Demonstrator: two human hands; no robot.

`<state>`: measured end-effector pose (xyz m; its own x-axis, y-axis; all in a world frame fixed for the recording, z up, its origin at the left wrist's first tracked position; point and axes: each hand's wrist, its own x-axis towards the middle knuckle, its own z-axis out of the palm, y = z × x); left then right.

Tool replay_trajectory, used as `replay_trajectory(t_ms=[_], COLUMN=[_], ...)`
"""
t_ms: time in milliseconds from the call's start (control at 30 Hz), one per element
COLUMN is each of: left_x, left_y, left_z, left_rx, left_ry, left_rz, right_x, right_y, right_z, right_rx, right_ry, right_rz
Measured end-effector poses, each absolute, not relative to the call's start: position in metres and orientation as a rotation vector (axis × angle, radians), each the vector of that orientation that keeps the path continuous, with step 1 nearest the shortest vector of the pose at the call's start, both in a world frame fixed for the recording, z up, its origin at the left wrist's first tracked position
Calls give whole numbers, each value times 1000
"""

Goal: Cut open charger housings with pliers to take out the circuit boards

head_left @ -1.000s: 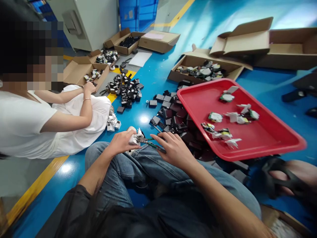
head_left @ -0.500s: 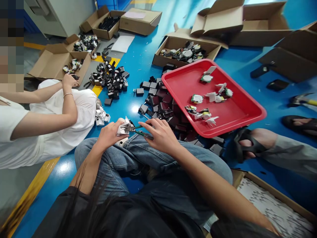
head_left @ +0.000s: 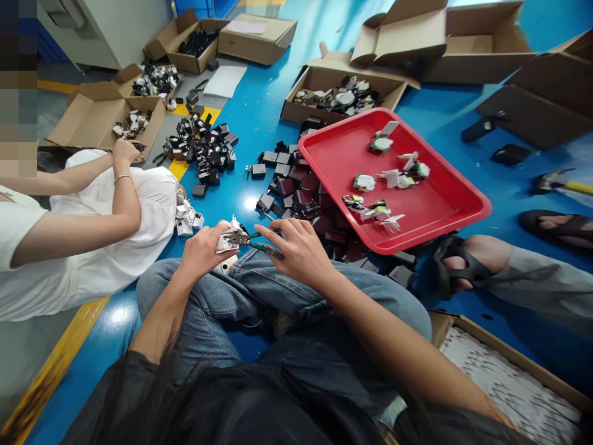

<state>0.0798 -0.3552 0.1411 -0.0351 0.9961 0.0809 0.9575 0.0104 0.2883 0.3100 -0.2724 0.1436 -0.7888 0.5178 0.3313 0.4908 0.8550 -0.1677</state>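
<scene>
My left hand (head_left: 202,248) is closed around a small white plastic housing (head_left: 225,242), held above my lap. My right hand (head_left: 299,247) grips green-handled pliers (head_left: 257,243), whose metal jaws reach into the housing's open side. What exactly the jaws pinch is too small to make out. Beyond my right hand a red tray (head_left: 445,213) rests partly on a heap of dark plastic cases (head_left: 296,188). In the tray lie several circuit pieces with white parts, among them a white-topped one (head_left: 364,182).
At left a person in white (head_left: 106,216) sits beside a pile of black pieces (head_left: 201,148) and white housings (head_left: 188,219). A carton of electronic parts (head_left: 296,111) stands behind the tray. At right are another person's sandalled foot (head_left: 456,262), a hammer (head_left: 551,182) and a box of white pieces (head_left: 509,383).
The whole view has shifted slightly, so things sit a little further left. Both my hands keep their hold on the housing and pliers, with the pliers' handles at nearly the same spread.
</scene>
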Motion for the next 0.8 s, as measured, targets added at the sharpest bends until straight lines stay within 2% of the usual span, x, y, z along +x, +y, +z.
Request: replay_trajectory(t_ms=[167, 367, 633, 800], left_x=[80, 82, 80, 84], left_y=[-356, -357, -358, -357], left_z=[140, 143, 148, 156], left_rx=[2130, 2137, 2260, 2235], left_ry=[2084, 2098, 1993, 1934], left_rz=[418, 213, 106, -76], right_x=[308, 306, 309, 305], right_y=[-273, -274, -272, -275], right_z=[141, 142, 140, 138], right_rx=[-771, -763, -703, -866], right_ry=[-2683, -2747, -2815, -2867], right_rz=[88, 35, 97, 168])
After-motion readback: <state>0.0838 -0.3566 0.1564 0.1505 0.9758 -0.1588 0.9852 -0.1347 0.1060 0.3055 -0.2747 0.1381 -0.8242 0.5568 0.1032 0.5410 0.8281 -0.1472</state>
